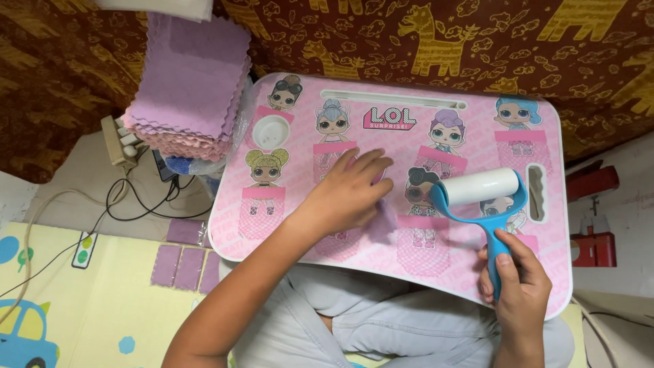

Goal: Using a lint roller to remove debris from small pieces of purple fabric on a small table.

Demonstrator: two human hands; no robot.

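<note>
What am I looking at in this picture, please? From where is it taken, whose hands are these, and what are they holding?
There is only one view, from a camera on the person's head, looking down at their own lap. Across the lap stands a small pink lap table printed with cartoon dolls. The left hand presses flat on a small purple cloth piece on the table. The right hand grips the blue handle of a lint roller, whose white roll rests near the table top. Beside the table, a stack of purple cloth pieces waits; a few more lie on the floor.

Left hand flat on purple cloth; right hand around blue lint roller
</note>
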